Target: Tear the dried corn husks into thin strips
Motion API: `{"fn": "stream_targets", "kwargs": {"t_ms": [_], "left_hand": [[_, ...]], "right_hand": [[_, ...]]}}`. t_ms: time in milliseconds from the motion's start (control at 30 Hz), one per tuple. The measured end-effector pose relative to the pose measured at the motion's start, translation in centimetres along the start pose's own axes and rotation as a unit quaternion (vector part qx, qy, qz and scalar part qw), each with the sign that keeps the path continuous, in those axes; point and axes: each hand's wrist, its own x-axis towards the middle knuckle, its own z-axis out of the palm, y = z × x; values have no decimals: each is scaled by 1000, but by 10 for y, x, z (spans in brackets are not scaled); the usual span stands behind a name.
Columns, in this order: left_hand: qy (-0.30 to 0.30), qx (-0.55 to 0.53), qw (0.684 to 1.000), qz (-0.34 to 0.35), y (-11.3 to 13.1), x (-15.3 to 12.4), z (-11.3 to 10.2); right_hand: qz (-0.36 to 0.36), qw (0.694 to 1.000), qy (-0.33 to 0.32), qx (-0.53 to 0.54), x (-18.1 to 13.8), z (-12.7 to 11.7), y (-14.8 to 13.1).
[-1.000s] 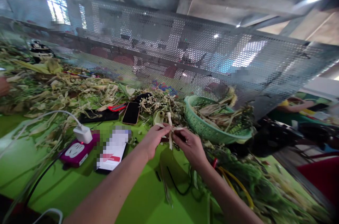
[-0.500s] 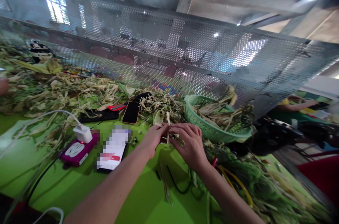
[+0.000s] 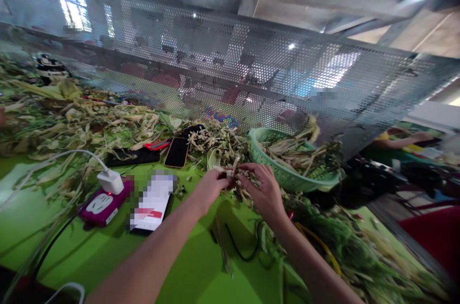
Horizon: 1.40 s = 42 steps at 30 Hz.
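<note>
Over the green table, my left hand (image 3: pixel 209 190) pinches a pale strip of dried husk (image 3: pixel 235 165) between thumb and fingers. My right hand (image 3: pixel 265 192) meets it from the other side, its fingertips closed on the same strip. A looped end of the strip stands up above the fingertips; its lower part is hidden behind them. Just beyond the hands lies a heap of dried husk pieces (image 3: pixel 224 143). The green plastic basket (image 3: pixel 287 174), holding long dried husks, stands beyond my right hand.
Two phones lie left of my hands, one dark (image 3: pixel 177 152) and one lit (image 3: pixel 153 203). A purple power strip (image 3: pixel 108 206) carries a white charger (image 3: pixel 109 182). Red-handled scissors (image 3: pixel 158 144) lie behind. Green netting (image 3: pixel 330 234) is at right. A perforated metal screen (image 3: pixel 215 64) borders the table.
The strip stood straight up between my fingers; its top is now bent into a loop. My right hand has shifted slightly, its fingers closer to the strip. The view has drifted a little.
</note>
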Motion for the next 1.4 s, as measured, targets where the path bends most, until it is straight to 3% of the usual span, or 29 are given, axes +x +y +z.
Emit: {"fn": "stream_targets", "kwargs": {"t_ms": [167, 333, 433, 533, 600, 767, 900, 1000, 1133, 1400], "left_hand": [[-9, 29, 999, -25, 1, -4, 4], [-13, 51, 998, -38, -2, -4, 3], [-42, 106, 993, 13, -4, -3, 0], [-67, 149, 985, 48, -7, -2, -1], [-72, 159, 984, 45, -9, -3, -1], [-81, 166, 982, 30, -12, -4, 2], [-93, 165, 981, 36, -12, -5, 3], [-101, 129, 986, 23, -11, -6, 4], [-81, 53, 995, -20, -8, -6, 6], [-2, -62, 995, -79, -1, -4, 3]], "right_hand": [[97, 990, -13, 98, -1, 5, 10], [201, 944, -40, 260, -1, 7, 8], [229, 917, -63, 320, -1, 7, 7], [225, 924, -76, 300, 0, 7, 7], [218, 927, -65, 298, 0, 7, 7], [278, 886, -39, 370, -3, 10, 3], [291, 870, -1, 399, -3, 12, -2], [297, 859, -11, 418, -1, 10, -4], [287, 865, -25, 412, 2, 5, -4], [241, 912, -18, 331, 1, 7, 3]]}}
